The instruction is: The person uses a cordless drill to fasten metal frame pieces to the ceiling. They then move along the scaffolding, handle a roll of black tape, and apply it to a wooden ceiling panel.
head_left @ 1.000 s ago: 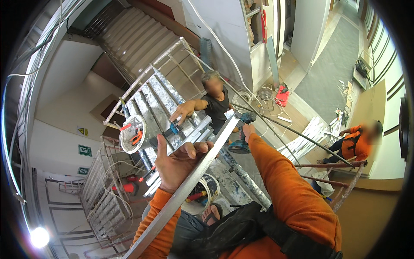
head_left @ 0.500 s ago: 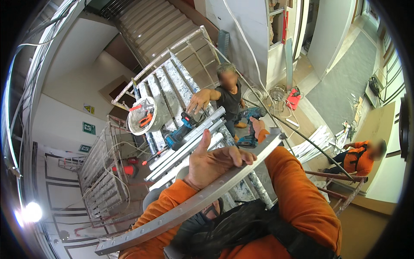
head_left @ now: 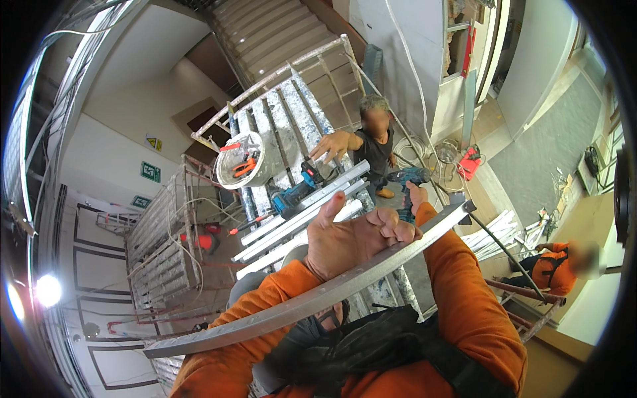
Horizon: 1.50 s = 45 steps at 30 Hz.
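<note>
A long grey metal profile (head_left: 312,300) crosses in front of my forearms, rising from lower left to right. The fisheye bends its outline. My left hand (head_left: 355,240) has its palm up and thumb raised, with its fingers curled at the profile's edge. Beyond the profile's right end, my right hand (head_left: 417,196) grips a teal and black cordless drill (head_left: 409,175). The profile and my forearm partly hide the drill's lower part. Below, a second teal cordless drill (head_left: 292,197) lies on the scaffold platform beside several light metal profiles (head_left: 312,209).
A white bucket (head_left: 224,174) with orange-handled tools stands on the paint-splashed platform (head_left: 282,123). One person (head_left: 378,142) in dark clothes reaches over the platform; another in orange (head_left: 557,268) is at right. A diagonal pole (head_left: 504,249) and red scaffold rails (head_left: 531,292) are at right.
The view has shifted, so the scene sits farther right. The profile's right end and my left hand appear farther right. My right hand still holds the drill.
</note>
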{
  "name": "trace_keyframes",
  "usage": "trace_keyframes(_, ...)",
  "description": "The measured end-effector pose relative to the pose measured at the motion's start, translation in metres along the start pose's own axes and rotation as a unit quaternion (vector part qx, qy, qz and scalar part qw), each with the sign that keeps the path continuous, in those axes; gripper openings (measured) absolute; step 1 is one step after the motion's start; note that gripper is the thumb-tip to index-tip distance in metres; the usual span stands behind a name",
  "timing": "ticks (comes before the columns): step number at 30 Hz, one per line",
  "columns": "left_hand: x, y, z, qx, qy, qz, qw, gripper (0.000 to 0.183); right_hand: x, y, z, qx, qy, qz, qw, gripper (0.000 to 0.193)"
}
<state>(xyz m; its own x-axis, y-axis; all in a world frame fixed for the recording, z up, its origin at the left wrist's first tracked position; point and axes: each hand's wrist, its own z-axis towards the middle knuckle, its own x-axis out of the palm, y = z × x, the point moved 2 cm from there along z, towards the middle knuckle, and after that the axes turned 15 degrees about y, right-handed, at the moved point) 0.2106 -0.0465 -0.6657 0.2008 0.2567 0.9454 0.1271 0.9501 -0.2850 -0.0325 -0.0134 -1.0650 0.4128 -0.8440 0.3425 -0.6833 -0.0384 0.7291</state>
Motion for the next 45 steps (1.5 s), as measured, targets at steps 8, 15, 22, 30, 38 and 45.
trace_keyframes(8,-0.011,-0.022,0.004,0.071,-0.103,-0.006,0.992,0.113,-0.002,-0.003,0.005,-0.064,0.013,0.001,0.998,0.035)
trace_keyframes(15,-0.022,-0.026,-0.013,0.025,-0.083,0.074,0.994,0.111,0.011,-0.002,0.012,-0.052,0.016,0.005,0.998,0.035)
trace_keyframes(22,-0.005,-0.019,-0.01,-0.047,0.009,0.224,0.973,0.112,0.006,0.0,0.008,-0.074,0.026,-0.032,0.996,0.036)
trace_keyframes(30,0.015,0.0,-0.004,-0.11,0.07,0.227,0.965,0.113,0.023,0.01,0.023,0.005,0.032,0.044,0.999,0.036)
trace_keyframes(38,0.013,0.007,-0.013,-0.145,0.094,0.264,0.949,0.116,0.023,0.02,0.055,0.017,-0.075,-0.608,0.79,0.032)
trace_keyframes(45,0.025,0.012,-0.014,-0.098,0.134,0.234,0.958,0.107,-0.004,0.065,0.068,-0.16,-0.291,-0.417,0.846,0.032)
